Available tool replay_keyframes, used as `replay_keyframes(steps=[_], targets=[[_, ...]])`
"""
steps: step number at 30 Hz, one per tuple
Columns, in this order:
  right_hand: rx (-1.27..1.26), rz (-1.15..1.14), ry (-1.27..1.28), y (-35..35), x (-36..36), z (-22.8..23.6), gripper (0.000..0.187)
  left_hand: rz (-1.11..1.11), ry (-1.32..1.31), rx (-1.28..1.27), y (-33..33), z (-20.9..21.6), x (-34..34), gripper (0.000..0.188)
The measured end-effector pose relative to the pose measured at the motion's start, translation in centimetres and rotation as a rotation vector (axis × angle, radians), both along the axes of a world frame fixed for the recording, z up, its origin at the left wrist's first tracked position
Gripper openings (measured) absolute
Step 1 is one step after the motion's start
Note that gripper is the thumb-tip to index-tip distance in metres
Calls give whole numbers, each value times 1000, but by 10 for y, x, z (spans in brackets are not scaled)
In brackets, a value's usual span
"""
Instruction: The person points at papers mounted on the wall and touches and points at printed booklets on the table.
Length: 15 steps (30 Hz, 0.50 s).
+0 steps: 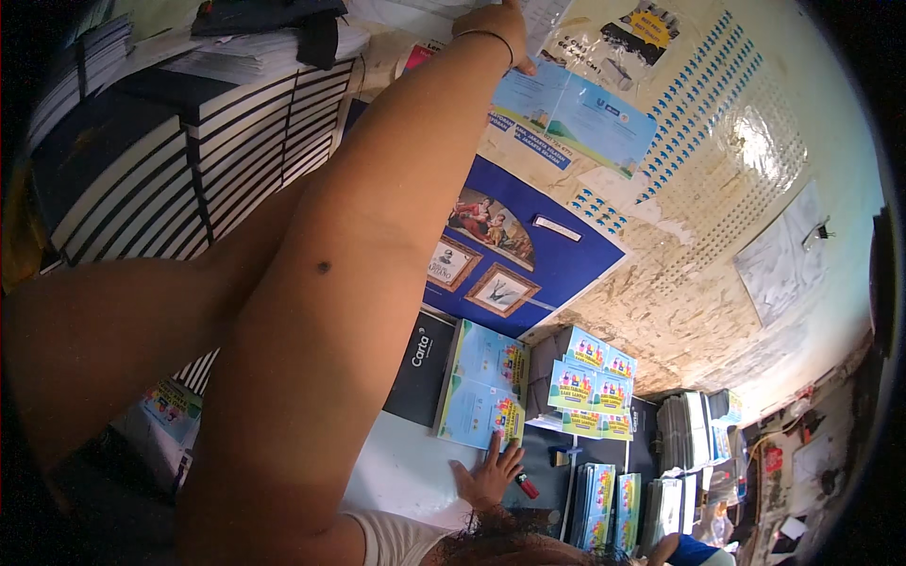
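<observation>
At the left of your frame, stacks of dark-covered books point(132, 193) stand behind a forearm point(132, 292) entering from the left edge. A nearer forearm point(330, 321) climbs from lower left to a raised hand point(493, 36) at top centre; you cannot tell if it is left or right. Its thumb is at the blue sheet point(604, 123) on the wall, upper centre; with the frame cropping its fingers, you cannot tell how open the grip is or whether it holds the sheet. At lower centre, 1 spread hand point(489, 481), its owner unclear, rests open on the tabletop point(406, 467), fingertips at light-blue booklets point(481, 377). Bright booklets point(590, 382) sit at lower right.
</observation>
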State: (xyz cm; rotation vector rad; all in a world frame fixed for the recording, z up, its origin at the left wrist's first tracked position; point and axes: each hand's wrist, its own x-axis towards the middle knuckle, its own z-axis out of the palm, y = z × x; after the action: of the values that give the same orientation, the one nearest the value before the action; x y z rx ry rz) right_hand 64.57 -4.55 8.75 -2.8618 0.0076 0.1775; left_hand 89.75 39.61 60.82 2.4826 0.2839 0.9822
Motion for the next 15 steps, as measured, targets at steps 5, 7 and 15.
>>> replay_keyframes(steps=[5,7,15], targets=[[6,6,-14,-5,0,-6,138,-12,0,-15,-2,0,-2,160],[1,22,-40,-4,0,-7,137,-12,0,-13,-3,3,-6,160],[-21,28,-35,-2,3,0,135,5,16,-16,-2,2,1,163]])
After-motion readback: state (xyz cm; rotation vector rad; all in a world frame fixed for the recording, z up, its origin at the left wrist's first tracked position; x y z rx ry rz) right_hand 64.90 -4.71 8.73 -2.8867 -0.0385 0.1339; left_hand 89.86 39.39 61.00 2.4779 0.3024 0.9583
